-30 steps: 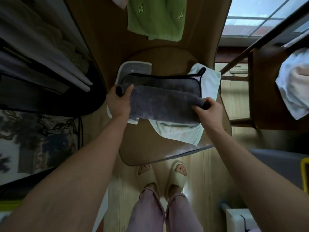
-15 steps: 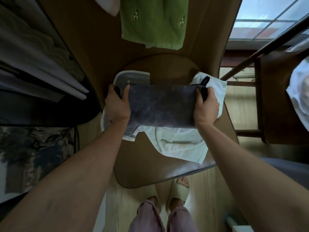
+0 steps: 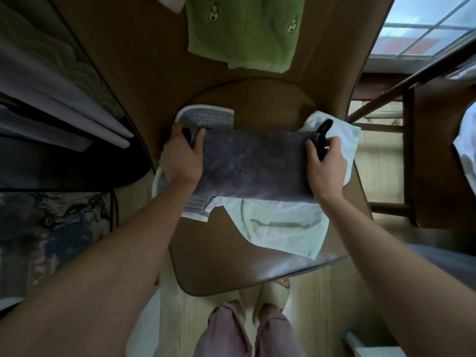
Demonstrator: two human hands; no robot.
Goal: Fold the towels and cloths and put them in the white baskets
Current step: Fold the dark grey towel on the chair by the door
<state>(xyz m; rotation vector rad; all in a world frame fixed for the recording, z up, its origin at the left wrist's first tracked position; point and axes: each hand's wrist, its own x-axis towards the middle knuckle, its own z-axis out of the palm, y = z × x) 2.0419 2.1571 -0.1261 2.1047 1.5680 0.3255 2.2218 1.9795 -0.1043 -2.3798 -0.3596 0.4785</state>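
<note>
1. Four cloths show on one brown chair: a grey towel (image 3: 253, 166), a white cloth (image 3: 280, 225) under it, a grey checked cloth (image 3: 206, 117) at its left, and a green towel (image 3: 242, 29) draped over the chair back (image 3: 144, 60) at the top of the frame.
2. A fifth, white fabric (image 3: 466, 140) hangs on another chair at the right edge.
3. The grey towel lies folded at the frame's centre on the chair seat (image 3: 231, 261), its long axis running left to right, black trim at both ends.
4. Two hands: the left hand (image 3: 181, 155) pinches the towel's left end, thumb on top.
5. The right hand (image 3: 325, 166) grips the right end, fingers curled over the black edge.
</note>
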